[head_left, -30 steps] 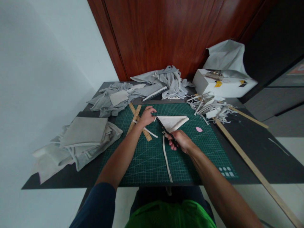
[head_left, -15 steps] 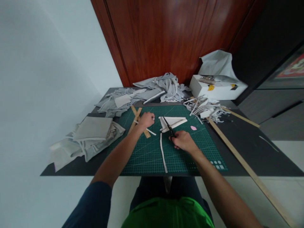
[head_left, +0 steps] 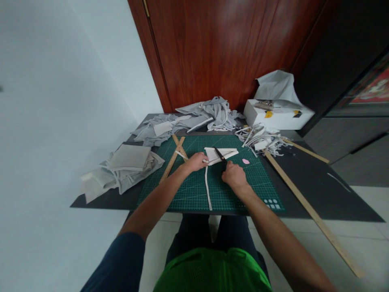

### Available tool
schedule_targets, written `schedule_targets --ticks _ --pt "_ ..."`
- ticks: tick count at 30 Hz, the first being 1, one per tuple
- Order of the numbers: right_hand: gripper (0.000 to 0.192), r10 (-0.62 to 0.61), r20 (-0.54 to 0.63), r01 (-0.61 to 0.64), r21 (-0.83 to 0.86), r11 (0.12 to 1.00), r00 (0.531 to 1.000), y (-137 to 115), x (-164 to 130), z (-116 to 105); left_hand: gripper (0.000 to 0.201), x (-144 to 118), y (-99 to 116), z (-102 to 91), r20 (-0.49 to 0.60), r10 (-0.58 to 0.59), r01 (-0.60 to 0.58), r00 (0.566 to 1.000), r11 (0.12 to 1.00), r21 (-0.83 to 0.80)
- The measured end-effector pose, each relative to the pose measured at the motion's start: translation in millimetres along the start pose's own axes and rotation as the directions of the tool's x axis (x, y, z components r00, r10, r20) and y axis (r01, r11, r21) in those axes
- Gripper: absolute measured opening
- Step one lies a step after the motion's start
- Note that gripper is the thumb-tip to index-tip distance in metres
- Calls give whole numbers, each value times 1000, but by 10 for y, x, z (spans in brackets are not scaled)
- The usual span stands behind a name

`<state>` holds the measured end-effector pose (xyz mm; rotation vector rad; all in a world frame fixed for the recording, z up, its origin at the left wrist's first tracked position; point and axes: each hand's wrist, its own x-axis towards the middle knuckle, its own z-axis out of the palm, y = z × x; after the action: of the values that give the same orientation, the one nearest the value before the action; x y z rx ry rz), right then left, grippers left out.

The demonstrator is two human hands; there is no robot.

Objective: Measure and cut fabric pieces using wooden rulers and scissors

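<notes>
My left hand [head_left: 197,161] is closed in a pinch at the left corner of a white triangular fabric piece [head_left: 212,154]. A white bit of fabric shows at its fingertips; whether it belongs to that piece I cannot tell. My right hand [head_left: 234,176] is wrapped round the handles of black scissors [head_left: 221,155], whose blades lie over the fabric piece, pointing away to the left. A narrow white fabric strip [head_left: 208,188] runs from below the left fingertips toward the table's front edge. All of this is on a green cutting mat [head_left: 188,194].
Crossed wooden rulers [head_left: 172,164] lie left of my left hand. Folded fabric [head_left: 129,158] is stacked farther left. Grey scraps [head_left: 212,111] heap at the back. Cut strips [head_left: 261,138], a white box [head_left: 276,113] and a long wooden ruler [head_left: 291,184] are at right. A pink scrap [head_left: 245,161] is nearby.
My left hand has moved right, from beside the rulers to the fabric piece's corner. The scissors have shifted slightly right over the fabric. The view has tilted a little.
</notes>
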<state>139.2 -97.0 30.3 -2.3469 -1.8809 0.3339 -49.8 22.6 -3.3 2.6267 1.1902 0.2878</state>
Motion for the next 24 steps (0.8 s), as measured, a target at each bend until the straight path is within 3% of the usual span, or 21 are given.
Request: schedule_targets --ticks 5,9,15,17,21,24 --pt "38 -79 37 82 -97 992 996 -81 -6 -48 21 -22 47 72 -31 3 -2 1000 999 43" --pt "40 -100 70 108 -117 987 992 -93 -2 -75 26 -110 37 16 -58 -41 46 998 994 100" --pt "31 -224 -56 220 -55 974 973 -232 -141 -86 26 -315 -14 -190 -16 -85 86 996 981 173" --pt "29 -282 -24 282 -18 959 959 -337 -212 -66 27 -372 -5 -221 -13 -100 100 995 975 198" --pt "42 -317 93 318 4 948 944 -490 -281 74 28 -449 14 -211 27 -92 85 995 974 212" --pt "36 -329 119 331 2 944 937 -493 -229 231 30 -481 9 -199 48 -74 63 996 975 211"
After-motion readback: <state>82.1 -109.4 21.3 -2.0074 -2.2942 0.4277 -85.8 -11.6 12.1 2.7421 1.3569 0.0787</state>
